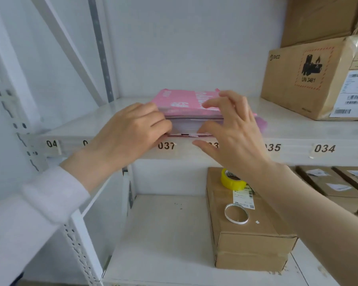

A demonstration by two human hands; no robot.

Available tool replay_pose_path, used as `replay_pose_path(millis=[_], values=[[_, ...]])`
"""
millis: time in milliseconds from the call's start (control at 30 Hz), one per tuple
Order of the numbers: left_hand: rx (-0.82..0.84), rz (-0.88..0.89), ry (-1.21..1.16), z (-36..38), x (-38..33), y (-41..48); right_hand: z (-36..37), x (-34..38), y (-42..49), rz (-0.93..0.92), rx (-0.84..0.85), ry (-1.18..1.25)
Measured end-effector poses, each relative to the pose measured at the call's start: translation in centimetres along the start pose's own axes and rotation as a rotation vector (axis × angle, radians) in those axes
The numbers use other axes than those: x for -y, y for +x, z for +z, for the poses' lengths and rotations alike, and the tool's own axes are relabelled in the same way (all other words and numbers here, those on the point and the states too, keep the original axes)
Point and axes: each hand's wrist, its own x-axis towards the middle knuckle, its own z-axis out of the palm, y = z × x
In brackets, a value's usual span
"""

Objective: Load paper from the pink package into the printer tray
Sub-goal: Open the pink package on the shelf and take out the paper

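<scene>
A pink package (182, 103) of paper lies flat on a white shelf (287, 129), its open end facing me with the white sheets (186, 125) showing. My left hand (130, 129) rests against the package's left front corner, fingers curled onto the stack's edge. My right hand (231, 129) hovers at the right front of the package with fingers spread, fingertips over the top wrapper and thumb near the sheets. No printer or tray is in view.
Cardboard boxes (310, 79) stand on the same shelf at the right. On the lower shelf a cardboard box (248, 234) carries a yellow tape roll (232, 179) and a white ring (236, 213). More boxes (335, 184) sit at the right. A shelf upright (77, 234) stands at the left.
</scene>
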Motion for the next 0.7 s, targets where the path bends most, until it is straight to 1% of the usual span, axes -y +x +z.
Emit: replay_pose_path(millis=[133, 233, 300, 400, 567, 700], values=[[0.011, 0.145, 0.110, -1.4, 2.0, -0.9, 1.8, 2.7, 2.1, -0.056, -0.057, 0.061], [0.037, 0.176, 0.137, -1.8, 3.3, -1.4, 2.7, 3.7, 3.2, -0.054, -0.119, 0.105], [0.074, 0.190, 0.118, -1.8, 3.9, -1.5, 2.8, 3.7, 3.6, -0.032, -0.134, 0.124], [0.137, 0.210, 0.089, -1.7, 4.7, -1.4, 2.7, 3.4, 3.8, -0.025, -0.114, 0.138], [0.182, 0.244, 0.024, -1.4, 6.1, -0.6, 2.9, 3.3, 3.7, -0.002, -0.086, 0.154], [0.211, 0.236, -0.076, -1.3, 6.8, -0.2, 2.9, 3.2, 3.4, 0.006, -0.083, 0.162]])
